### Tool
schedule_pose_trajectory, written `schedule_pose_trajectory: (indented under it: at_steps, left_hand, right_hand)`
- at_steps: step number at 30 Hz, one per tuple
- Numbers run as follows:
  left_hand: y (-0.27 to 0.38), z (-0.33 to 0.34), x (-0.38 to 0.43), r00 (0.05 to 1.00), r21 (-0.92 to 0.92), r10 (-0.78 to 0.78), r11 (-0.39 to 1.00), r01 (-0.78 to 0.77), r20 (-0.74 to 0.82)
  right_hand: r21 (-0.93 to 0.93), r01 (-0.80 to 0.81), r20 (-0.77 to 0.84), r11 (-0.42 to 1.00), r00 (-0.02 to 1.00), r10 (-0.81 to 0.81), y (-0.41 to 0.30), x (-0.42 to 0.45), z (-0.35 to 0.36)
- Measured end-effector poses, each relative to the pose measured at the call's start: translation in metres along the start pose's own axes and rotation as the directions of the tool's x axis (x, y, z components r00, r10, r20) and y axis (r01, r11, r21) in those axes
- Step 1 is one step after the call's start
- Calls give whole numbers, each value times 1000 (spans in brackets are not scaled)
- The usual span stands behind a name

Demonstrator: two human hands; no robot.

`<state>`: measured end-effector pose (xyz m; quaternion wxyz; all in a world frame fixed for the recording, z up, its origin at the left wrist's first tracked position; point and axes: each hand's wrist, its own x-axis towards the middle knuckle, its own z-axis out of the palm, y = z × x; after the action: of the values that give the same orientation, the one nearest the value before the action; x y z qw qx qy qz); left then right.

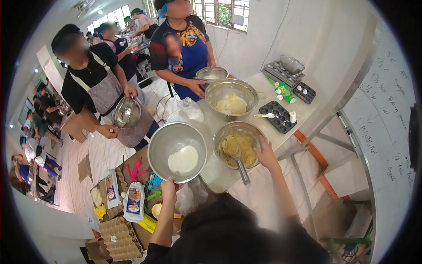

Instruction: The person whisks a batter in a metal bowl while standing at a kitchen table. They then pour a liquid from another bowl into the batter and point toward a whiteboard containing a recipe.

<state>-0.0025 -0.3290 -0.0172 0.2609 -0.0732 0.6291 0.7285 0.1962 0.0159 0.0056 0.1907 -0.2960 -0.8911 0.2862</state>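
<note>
My left hand (170, 188) grips the near rim of a large steel bowl (153, 158), tilted towards me, with white powder (183, 160) inside. On the right, my right hand (264, 152) rests with spread fingers at the right rim of a second steel bowl (217, 132). That bowl holds yellow dough (233, 145), and a wire whisk (243, 171) stands in it, its handle over the near rim. Behind it is a third steel bowl (211, 99) with white powder and a pale yellow mass (232, 104).
Two people in aprons stand across, one holding a steel bowl (127, 113), the other beside a sieve (212, 73). Muffin tins (277, 115) and a measuring spoon (265, 115) lie at the right. Egg trays (120, 237), packets (134, 201) and green measuring spoons (152, 195) lie left; a whiteboard (389, 132) bears writing.
</note>
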Motion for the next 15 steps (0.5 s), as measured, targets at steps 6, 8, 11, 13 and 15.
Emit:
schedule_pose_trajectory:
  at_steps: [6,8,11,13,15]
  left_hand:
    - [1,12,-4,998,63,-49,997,47,35]
    - [4,23,-9,996,40,-60,998,57,68]
    - [2,32,-11,994,27,-59,998,57,89]
    - [0,25,-13,996,22,-53,998,52,67]
    - [-1,25,-13,996,21,-61,998,60,63]
  right_hand:
    - [391,-287,86,874,957,276,35,-23,31]
    - [510,-304,93,805,950,299,55,-31,46]
    - [615,-343,86,710,924,372,76,-37,70]
    - [661,-556,303,503,812,499,54,-34,69]
    - [716,-519,302,466,833,463,47,-37,67]
